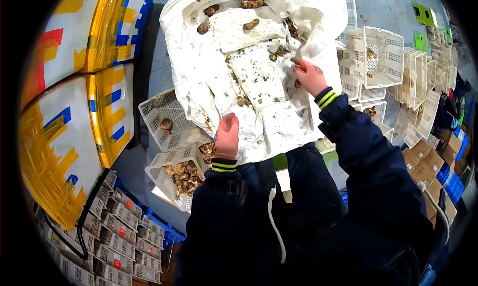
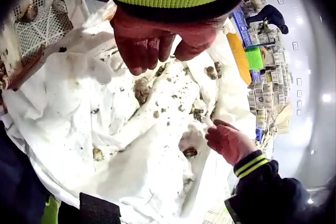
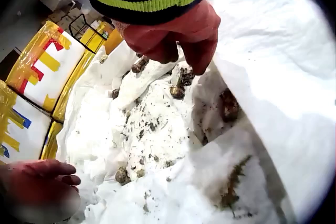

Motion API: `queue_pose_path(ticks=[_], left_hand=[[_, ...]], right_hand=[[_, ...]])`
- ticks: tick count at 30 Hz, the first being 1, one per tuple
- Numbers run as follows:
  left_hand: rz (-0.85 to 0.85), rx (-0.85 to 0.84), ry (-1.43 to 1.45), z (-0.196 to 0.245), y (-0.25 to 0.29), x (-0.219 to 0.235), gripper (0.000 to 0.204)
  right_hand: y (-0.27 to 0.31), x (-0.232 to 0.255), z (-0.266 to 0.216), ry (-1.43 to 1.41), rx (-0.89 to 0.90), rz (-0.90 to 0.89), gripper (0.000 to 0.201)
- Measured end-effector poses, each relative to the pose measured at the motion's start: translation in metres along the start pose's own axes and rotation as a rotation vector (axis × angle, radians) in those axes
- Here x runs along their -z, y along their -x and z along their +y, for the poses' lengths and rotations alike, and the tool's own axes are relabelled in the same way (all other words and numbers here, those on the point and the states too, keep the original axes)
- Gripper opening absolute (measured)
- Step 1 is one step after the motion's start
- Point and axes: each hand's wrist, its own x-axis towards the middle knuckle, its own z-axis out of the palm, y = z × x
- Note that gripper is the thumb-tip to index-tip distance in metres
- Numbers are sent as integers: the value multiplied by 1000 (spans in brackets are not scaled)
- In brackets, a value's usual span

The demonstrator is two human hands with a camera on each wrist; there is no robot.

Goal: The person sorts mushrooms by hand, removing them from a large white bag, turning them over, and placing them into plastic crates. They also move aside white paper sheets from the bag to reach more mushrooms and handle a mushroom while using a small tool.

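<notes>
A large white plastic sheet or sack [image 1: 199, 94], spread in front of the body, has raised crumpled edges. Speckled white slabs [image 1: 246, 32] lie inside it with dark bits and several brown knobbly lumps [image 1: 251, 25] that look like sea snails. My left hand [image 1: 228, 139] hovers over the near left edge, fingers loosely bent and nothing between them in the left wrist view. Over the right side is my right hand [image 1: 311, 79], its fingers pointing down and inward in the right wrist view [image 3: 173, 40]. One brown lump [image 3: 229, 106] sits in a fold below it.
White mesh baskets [image 1: 144, 108] stand at the left, the lower one holding brown lumps [image 1: 185, 179]. Taped foam boxes [image 1: 55, 129] are stacked beyond. More white baskets [image 1: 386, 79] line the right side. Another person [image 2: 269, 18] is bent over in the distance.
</notes>
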Motion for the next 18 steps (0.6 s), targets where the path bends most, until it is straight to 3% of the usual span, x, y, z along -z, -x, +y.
queue_pose_path(ticks=[2, 3, 4, 6, 8, 10, 12, 16, 18], left_hand=[[-52, 52, -12, 15, 12, -2, 31], [-56, 49, 33, 11, 15, -4, 31], [-59, 48, 80, 13, 20, -7, 31], [-92, 121, 80, 16, 28, -8, 35], [-102, 147, 179, 6, 36, -11, 36], [-107, 239, 236, 2, 42, -17, 34], [-147, 252, 238, 2, 45, -19, 35], [-136, 269, 242, 3, 38, -21, 36], [-156, 218, 200, 5, 29, -19, 37]], right_hand=[[-41, -21, 14, 128, 255, 226, 29], [-60, -19, 3, 157, 287, 287, 33], [-81, -16, 2, 126, 166, 230, 37], [-120, -14, 9, 459, 119, 293, 40], [-149, -8, 25, 434, -61, 133, 47], [-159, -2, 27, 285, -130, -29, 51], [-157, -3, 20, 419, -150, -37, 57], [-136, -2, 11, 120, -78, 109, 52], [-121, 2, 20, -444, -117, 33, 50]])
